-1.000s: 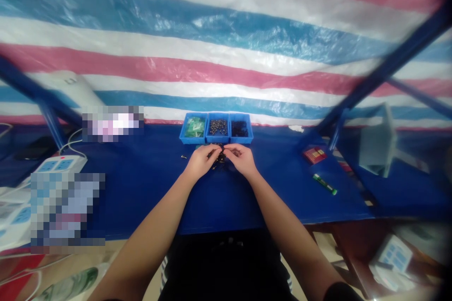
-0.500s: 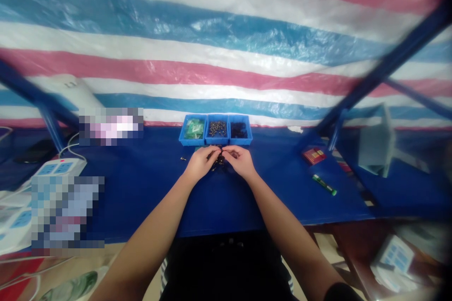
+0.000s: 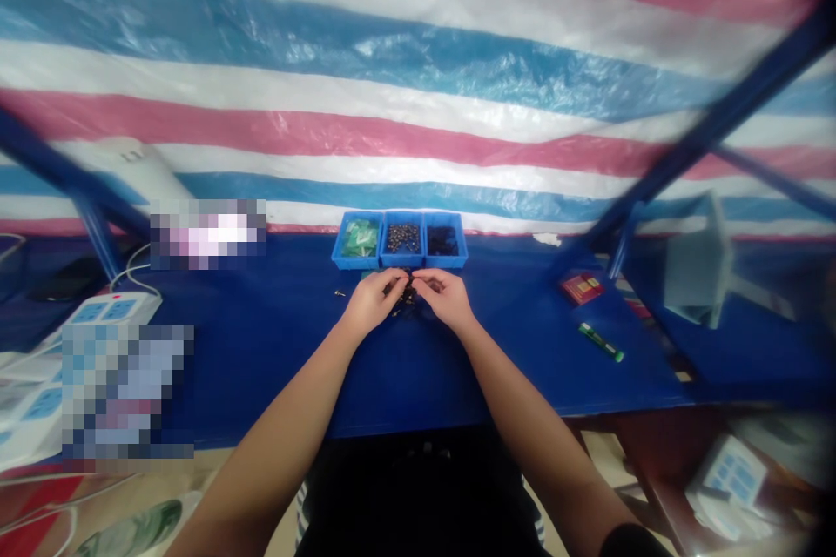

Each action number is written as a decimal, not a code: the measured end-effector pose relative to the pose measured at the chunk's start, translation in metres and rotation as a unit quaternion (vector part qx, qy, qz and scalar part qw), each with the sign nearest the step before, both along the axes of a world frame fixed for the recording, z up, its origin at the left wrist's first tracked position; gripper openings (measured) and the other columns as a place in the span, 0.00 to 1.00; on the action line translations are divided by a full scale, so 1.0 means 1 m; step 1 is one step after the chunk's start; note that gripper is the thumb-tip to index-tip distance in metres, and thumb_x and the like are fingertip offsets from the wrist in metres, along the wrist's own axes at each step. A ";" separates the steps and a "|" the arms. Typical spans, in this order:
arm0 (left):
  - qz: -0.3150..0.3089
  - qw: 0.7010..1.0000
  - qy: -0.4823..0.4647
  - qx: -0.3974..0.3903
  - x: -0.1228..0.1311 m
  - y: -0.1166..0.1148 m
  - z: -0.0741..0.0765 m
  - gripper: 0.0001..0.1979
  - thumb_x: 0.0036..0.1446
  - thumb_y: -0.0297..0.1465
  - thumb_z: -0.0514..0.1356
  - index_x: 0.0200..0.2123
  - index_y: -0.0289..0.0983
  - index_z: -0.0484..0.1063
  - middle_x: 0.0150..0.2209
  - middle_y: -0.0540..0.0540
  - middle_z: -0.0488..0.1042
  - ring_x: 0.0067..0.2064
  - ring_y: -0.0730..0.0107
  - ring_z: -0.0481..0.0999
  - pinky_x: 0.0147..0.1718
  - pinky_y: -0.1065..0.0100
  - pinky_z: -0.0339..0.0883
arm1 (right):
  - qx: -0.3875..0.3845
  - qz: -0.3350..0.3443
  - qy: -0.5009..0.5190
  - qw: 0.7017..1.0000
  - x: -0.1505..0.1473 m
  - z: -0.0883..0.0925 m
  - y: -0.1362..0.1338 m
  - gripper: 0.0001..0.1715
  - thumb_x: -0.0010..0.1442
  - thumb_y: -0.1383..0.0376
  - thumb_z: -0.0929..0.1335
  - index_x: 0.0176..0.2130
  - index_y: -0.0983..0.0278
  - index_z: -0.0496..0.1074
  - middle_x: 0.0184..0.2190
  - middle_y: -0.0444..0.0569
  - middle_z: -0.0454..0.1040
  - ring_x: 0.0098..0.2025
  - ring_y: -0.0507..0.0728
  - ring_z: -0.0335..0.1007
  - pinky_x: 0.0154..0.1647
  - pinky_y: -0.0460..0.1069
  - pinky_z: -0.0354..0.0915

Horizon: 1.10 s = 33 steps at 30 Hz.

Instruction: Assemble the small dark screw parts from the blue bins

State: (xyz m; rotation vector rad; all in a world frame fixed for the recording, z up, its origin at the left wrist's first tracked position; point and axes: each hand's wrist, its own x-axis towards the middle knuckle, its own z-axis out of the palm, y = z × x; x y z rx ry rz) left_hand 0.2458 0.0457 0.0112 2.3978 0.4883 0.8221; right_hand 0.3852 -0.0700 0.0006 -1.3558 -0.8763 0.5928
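Observation:
My left hand (image 3: 374,299) and my right hand (image 3: 445,295) meet over the blue table, fingertips pinched close together. Whatever sits between the fingertips is too small to make out. Beneath and between them lies a pile of small dark and brass-coloured parts (image 3: 406,299). Just beyond the hands, three blue bins stand side by side: the left bin (image 3: 356,264) holds green pieces (image 3: 360,237), the middle bin (image 3: 401,260) small brass-and-dark parts (image 3: 403,237), and the right bin (image 3: 445,262) black parts (image 3: 441,239). One loose brass-coloured part (image 3: 340,293) lies left of my left hand.
A white power strip (image 3: 117,310) with cables is at the left, near blurred-out items. On the right lie a red box (image 3: 582,288) and a green tube-like packet (image 3: 601,342). Blue frame bars (image 3: 711,126) slope at both sides before a striped plastic sheet (image 3: 418,130).
Both hands stay in nearly the same place over the pile, fingertips still together. The whole view has shifted very slightly; nothing else visibly differs.

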 end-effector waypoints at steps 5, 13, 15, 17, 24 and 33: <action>0.002 1.000 0.012 -0.001 0.000 0.000 0.001 0.13 0.64 0.39 0.54 0.40 0.40 0.74 0.34 0.49 0.78 0.34 0.68 0.76 0.35 0.69 0.69 | 0.007 -0.006 -0.005 1.000 0.001 -0.001 0.000 0.16 0.53 0.58 0.72 0.40 0.63 0.78 0.33 0.49 0.80 0.33 0.55 0.75 0.39 0.50 0.72; -0.001 1.000 -0.007 -0.010 0.000 0.000 -0.001 0.13 0.63 0.40 0.56 0.45 0.41 0.74 0.33 0.49 0.79 0.34 0.68 0.77 0.37 0.68 0.71 | 0.006 -0.023 -0.005 1.000 0.001 -0.001 -0.001 0.15 0.53 0.58 0.72 0.39 0.63 0.79 0.32 0.49 0.79 0.31 0.55 0.75 0.36 0.50 0.72; 0.000 1.000 -0.009 -0.006 0.000 0.000 -0.002 0.12 0.62 0.39 0.57 0.45 0.41 0.74 0.33 0.49 0.79 0.34 0.69 0.77 0.38 0.68 0.71 | 0.007 -0.027 -0.003 1.000 0.001 0.001 -0.001 0.15 0.53 0.58 0.72 0.39 0.63 0.79 0.31 0.49 0.79 0.30 0.55 0.74 0.35 0.50 0.72; -0.003 1.000 -0.018 0.005 0.000 0.000 -0.002 0.11 0.62 0.38 0.57 0.44 0.41 0.75 0.36 0.49 0.79 0.36 0.69 0.77 0.39 0.68 0.71 | 0.007 -0.029 -0.005 1.000 0.001 0.003 -0.002 0.15 0.53 0.58 0.72 0.39 0.64 0.78 0.31 0.49 0.79 0.30 0.54 0.74 0.35 0.50 0.72; -0.006 1.000 -0.018 0.013 -0.001 0.000 -0.001 0.11 0.64 0.37 0.56 0.43 0.41 0.75 0.41 0.49 0.79 0.39 0.68 0.77 0.41 0.67 0.70 | 0.007 -0.011 0.001 1.000 0.001 0.002 -0.001 0.15 0.52 0.58 0.72 0.39 0.64 0.78 0.32 0.49 0.79 0.32 0.55 0.75 0.37 0.50 0.72; -0.012 1.000 -0.015 0.013 0.000 -0.002 0.002 0.11 0.64 0.38 0.56 0.41 0.41 0.75 0.38 0.49 0.79 0.37 0.68 0.77 0.38 0.68 0.70 | 0.001 -0.013 -0.036 0.999 0.001 -0.001 0.000 0.15 0.53 0.57 0.72 0.38 0.63 0.78 0.33 0.50 0.80 0.33 0.56 0.76 0.37 0.50 0.72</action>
